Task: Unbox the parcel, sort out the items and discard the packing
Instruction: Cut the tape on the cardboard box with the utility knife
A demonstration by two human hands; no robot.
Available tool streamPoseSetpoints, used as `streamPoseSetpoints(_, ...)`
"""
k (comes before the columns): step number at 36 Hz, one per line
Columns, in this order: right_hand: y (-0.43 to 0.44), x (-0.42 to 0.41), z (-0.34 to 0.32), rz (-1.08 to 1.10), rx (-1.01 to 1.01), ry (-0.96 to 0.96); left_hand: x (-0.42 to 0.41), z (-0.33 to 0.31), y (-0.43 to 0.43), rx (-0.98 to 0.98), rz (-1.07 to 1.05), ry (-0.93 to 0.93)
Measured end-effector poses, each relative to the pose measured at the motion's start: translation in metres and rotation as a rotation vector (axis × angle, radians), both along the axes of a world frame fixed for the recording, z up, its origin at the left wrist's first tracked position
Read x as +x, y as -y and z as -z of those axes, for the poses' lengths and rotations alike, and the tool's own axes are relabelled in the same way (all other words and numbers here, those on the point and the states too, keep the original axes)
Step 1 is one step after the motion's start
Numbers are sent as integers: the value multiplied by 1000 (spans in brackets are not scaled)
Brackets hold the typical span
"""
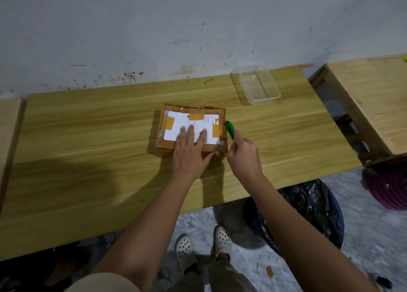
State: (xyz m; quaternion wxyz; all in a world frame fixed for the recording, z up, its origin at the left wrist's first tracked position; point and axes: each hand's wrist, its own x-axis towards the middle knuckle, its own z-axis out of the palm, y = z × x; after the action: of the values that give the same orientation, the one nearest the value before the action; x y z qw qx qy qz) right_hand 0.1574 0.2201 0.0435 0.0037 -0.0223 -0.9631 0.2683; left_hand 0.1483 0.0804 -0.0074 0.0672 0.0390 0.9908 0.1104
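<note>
A brown taped cardboard parcel point(176, 120) with a white shipping label lies flat in the middle of the wooden table point(88, 141). My left hand point(191, 150) presses down on its near part, fingers straight on the label and thumb along the front edge. My right hand point(244, 157) grips a green utility knife point(230, 129), whose tip touches the parcel's right edge.
A clear plastic container point(256, 86) stands at the table's back right. A bin lined with a black bag point(308, 212) sits on the floor under the table's right end. A second wooden table point(374, 97) is to the right, a purple basket point(392, 192) below it.
</note>
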Motion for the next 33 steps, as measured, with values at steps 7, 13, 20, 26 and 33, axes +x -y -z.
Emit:
streamPoseSetpoints(7, -5, -1, 8, 9, -53, -53, 1, 0, -3, -1, -16, -15)
streamPoseSetpoints(13, -5, -1, 7, 4, -12, -48, 1, 0, -4, 9, -24, -7)
streamPoseSetpoints(20, -4, 0, 9, 8, 9, -55, 1, -1, -4, -2, -23, -12)
streamPoseSetpoints(26, -6, -2, 6, 17, -14, -10, 1, -1, -4, -6, -27, -7)
streamPoseSetpoints(33, -6, -5, -4, -3, -3, 147, 0, 0, -5, -4, -27, -1)
